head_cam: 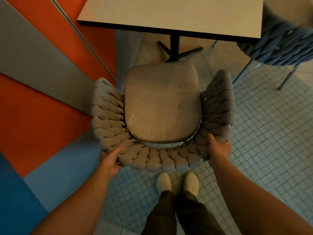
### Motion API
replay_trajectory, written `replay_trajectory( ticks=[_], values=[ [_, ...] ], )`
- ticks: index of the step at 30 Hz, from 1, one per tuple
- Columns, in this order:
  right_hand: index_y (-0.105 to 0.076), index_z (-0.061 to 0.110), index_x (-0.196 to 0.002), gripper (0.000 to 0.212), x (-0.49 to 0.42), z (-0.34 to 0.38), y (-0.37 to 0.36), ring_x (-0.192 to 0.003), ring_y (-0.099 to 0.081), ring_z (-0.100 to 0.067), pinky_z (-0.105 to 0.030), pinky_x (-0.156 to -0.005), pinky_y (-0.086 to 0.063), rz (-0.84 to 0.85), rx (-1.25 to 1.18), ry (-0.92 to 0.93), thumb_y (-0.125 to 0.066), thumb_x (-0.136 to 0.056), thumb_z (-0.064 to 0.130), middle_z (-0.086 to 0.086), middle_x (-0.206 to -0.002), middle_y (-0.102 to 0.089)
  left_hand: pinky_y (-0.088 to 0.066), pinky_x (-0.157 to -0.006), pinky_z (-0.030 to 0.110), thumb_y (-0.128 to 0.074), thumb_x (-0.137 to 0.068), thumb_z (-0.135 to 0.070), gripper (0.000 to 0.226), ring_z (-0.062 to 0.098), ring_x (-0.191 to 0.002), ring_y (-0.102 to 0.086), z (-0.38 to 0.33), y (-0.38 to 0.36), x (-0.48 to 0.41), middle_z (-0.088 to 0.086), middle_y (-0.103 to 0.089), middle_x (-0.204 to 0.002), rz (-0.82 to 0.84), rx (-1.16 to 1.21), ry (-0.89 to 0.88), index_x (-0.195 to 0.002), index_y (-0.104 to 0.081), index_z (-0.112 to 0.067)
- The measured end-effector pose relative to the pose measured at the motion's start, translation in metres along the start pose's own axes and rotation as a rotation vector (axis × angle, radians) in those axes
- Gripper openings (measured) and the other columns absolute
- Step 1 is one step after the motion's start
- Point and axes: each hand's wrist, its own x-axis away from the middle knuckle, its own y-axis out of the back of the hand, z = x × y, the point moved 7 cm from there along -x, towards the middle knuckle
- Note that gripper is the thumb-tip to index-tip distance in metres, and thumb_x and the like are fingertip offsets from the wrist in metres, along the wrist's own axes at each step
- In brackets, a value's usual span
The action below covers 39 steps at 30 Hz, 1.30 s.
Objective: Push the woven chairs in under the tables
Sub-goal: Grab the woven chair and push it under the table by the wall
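Though plump-braided, smoothly curved chair (162,112).

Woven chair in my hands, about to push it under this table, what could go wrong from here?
The pedestal base sits straight ahead of the seat cushion, so the woven chair may stop against its feet. Its left armrest lies close to the striped wall and could scrape it if the push drifts left.

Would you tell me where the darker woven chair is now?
Head view, upper right: the darker woven chair stands at the right corner of the table.
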Motion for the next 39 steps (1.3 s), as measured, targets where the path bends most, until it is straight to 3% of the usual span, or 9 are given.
replay_trajectory(
  ticks=[8,12,15,18,20,24,29,33,39],
  values=[
    [-0.059,0.012,-0.122,0.059,0.003,-0.006,-0.001,-0.105,-0.064,-0.031,-0.048,-0.088,-0.057,0.051,-0.014,-0.044,-0.08,-0.076,0.041,-0.012,-0.117,-0.064,-0.057,-0.065,0.046,-0.073,-0.088,-0.007,0.064,0.031,-0.105,-0.065,0.005,0.005,0.004,0.01,-0.062,-0.136,-0.03,-0.028,0.003,-0.144,-0.047,-0.024],
    [-0.059,0.008,-0.123,0.057,0.007,-0.006,0.001,-0.101,-0.062,-0.026,-0.037,-0.082,-0.054,0.054,-0.017,-0.011,-0.079,-0.079,0.039,-0.009,-0.112,-0.063,-0.058,-0.062,0.047,-0.073,-0.09,-0.011,0.06,0.027,-0.095,-0.066,0.001,0.007,0.001,0.012,-0.064,-0.13,-0.013,-0.034,0.013,-0.143,-0.049,-0.024],
    [-0.059,0.009,-0.121,0.062,0.014,-0.004,0.002,-0.102,-0.062,-0.029,-0.046,-0.088,-0.055,-0.007,0.026,0.021,-0.079,-0.075,0.046,-0.01,-0.112,-0.064,-0.061,-0.06,0.052,-0.078,-0.085,-0.008,0.066,0.032,-0.103,-0.068,0.002,0.01,-0.009,0.013,-0.066,-0.13,-0.021,-0.03,0.011,-0.142,-0.05,-0.023],
    [-0.062,0.007,-0.112,0.045,0.018,-0.003,0.001,-0.1,-0.064,-0.033,-0.051,-0.089,-0.055,-0.087,0.063,0.057,-0.075,-0.08,0.036,-0.013,-0.105,-0.065,-0.061,-0.055,0.047,-0.07,-0.083,0.01,0.066,0.03,-0.098,-0.068,0.003,0.004,-0.02,0.016,-0.065,-0.13,-0.001,0.057,-0.016,-0.141,-0.052,-0.016],
    [-0.062,0.007,-0.108,0.036,0.021,-0.002,0.001,-0.096,-0.064,-0.032,-0.05,-0.087,-0.055,-0.111,0.054,0.06,-0.073,-0.081,0.03,-0.012,-0.1,-0.064,-0.062,-0.055,0.044,-0.066,-0.083,0.015,0.067,0.033,-0.105,-0.067,0.005,0.004,-0.027,0.017,-0.064,-0.133,0.01,0.077,-0.023,-0.142,-0.052,-0.015],
    [-0.063,0.006,-0.107,0.037,0.033,-0.011,-0.003,-0.095,-0.065,-0.035,-0.051,-0.085,-0.057,-0.149,0.055,0.033,-0.072,-0.08,0.029,-0.016,-0.101,-0.066,-0.061,-0.063,0.048,-0.067,-0.081,0.017,0.072,0.036,-0.116,-0.064,-0.002,0.015,-0.037,0.017,-0.063,-0.135,-0.007,0.06,-0.036,-0.143,-0.049,-0.016],
    [-0.06,0.005,-0.112,0.037,0.052,-0.025,-0.014,-0.092,-0.059,-0.031,-0.045,-0.083,-0.054,-0.17,0.006,0.0,-0.072,-0.083,0.026,-0.011,-0.099,-0.058,-0.052,-0.09,0.061,-0.065,-0.081,0.02,0.072,0.037,-0.118,-0.062,-0.028,0.023,-0.052,0.018,-0.061,-0.133,0.005,0.006,-0.059,-0.142,-0.046,-0.014],
    [-0.055,0.014,-0.103,0.028,0.067,-0.036,-0.024,-0.096,-0.061,-0.031,-0.052,-0.085,-0.056,-0.179,-0.035,-0.031,-0.072,-0.084,0.027,-0.01,-0.1,-0.058,-0.055,-0.084,0.054,-0.067,-0.08,0.018,0.075,0.037,-0.118,-0.063,-0.048,0.028,-0.066,0.016,-0.06,-0.137,0.044,-0.065,-0.05,-0.144,-0.047,-0.016],
    [-0.058,0.004,-0.121,0.042,0.082,-0.051,-0.031,-0.099,-0.062,-0.032,-0.046,-0.085,-0.055,-0.2,-0.121,-0.056,-0.071,-0.086,0.023,-0.015,-0.109,-0.061,-0.053,-0.084,0.056,-0.065,-0.082,0.019,0.081,0.034,-0.108,-0.062,-0.07,0.028,-0.076,0.014,-0.059,-0.132,0.077,-0.121,-0.039,-0.148,-0.039,-0.021]
  ],
)
